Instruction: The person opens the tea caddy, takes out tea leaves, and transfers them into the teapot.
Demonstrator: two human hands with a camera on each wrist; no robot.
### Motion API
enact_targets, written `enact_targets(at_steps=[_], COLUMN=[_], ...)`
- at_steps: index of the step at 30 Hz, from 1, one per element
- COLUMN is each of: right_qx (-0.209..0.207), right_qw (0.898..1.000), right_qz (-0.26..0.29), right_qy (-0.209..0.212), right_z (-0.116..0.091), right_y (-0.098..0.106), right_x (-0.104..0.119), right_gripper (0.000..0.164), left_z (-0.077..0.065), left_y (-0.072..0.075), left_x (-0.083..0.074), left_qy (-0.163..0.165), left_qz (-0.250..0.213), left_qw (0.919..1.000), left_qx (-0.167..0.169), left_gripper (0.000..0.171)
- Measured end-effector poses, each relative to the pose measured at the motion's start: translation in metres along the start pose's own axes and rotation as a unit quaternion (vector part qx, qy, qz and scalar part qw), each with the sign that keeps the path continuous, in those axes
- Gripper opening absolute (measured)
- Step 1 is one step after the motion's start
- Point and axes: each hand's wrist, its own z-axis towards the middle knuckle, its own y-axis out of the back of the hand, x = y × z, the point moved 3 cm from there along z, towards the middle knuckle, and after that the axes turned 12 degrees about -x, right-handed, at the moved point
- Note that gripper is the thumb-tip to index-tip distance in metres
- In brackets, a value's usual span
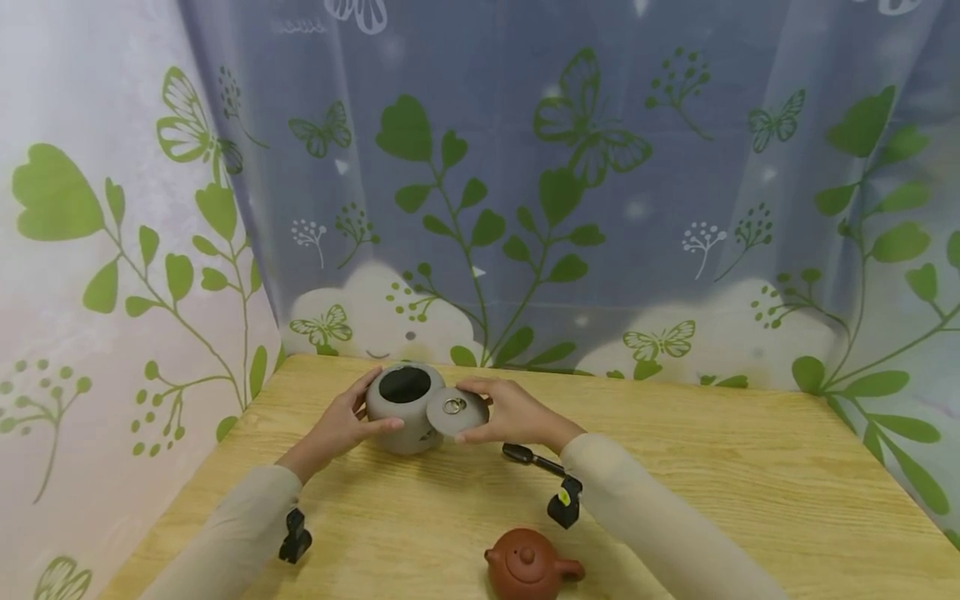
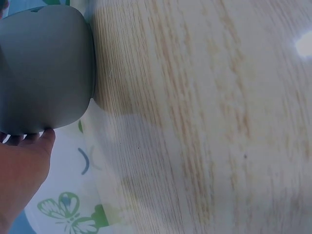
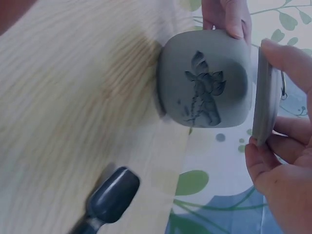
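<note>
A rounded grey jar (image 1: 405,425) with a dark open mouth stands on the table, and a flower design shows on its side in the right wrist view. My left hand (image 1: 342,431) grips the jar from the left, thumb at the front and fingers round the far side. In my right hand (image 1: 517,414) is the grey round lid (image 1: 467,422), held by its edge just right of the jar's mouth. A metal ring (image 1: 453,406) sits on top of the lid. In the right wrist view the lid (image 3: 265,97) is on edge, beside the jar (image 3: 204,80).
A black scoop (image 1: 531,457) lies on the wooden table near my right wrist. Closer to me stands a reddish-brown teapot (image 1: 525,567). A patterned curtain (image 1: 495,208) hangs behind the table's far edge and along the left side.
</note>
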Motion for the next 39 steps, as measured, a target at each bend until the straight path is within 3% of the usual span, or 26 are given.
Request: enact_targets(at_steps=[11,27,35,39], right_qx=[-0.028,-0.052,-0.057,-0.066], right_qw=[0.999,0.998,0.996,0.994], right_qz=[-0.027,-0.044,-0.049,-0.061], right_qy=[-0.013,-0.007,-0.052,-0.054], right_z=[0.03,0.065,0.072,0.075], right_y=[-0.005,-0.032,-0.042,-0.048], right_x=[0.017,0.037,0.038,0.036], right_gripper=[0.077,0.067,0.072,0.068], left_z=[0.0,-0.002,-0.002,-0.002], left_y=[-0.003,-0.002,-0.001,0.0], left_x=[0.0,0.001,-0.002,0.0], left_qy=[0.008,0.013,0.013,0.02], left_qz=[0.004,0.0,0.002,0.002], left_qw=[1.0,0.9999,0.9999,0.9998], left_qx=[-0.003,0.008,0.005,0.006], left_gripper=[0.1,0.099,0.098,0.1])
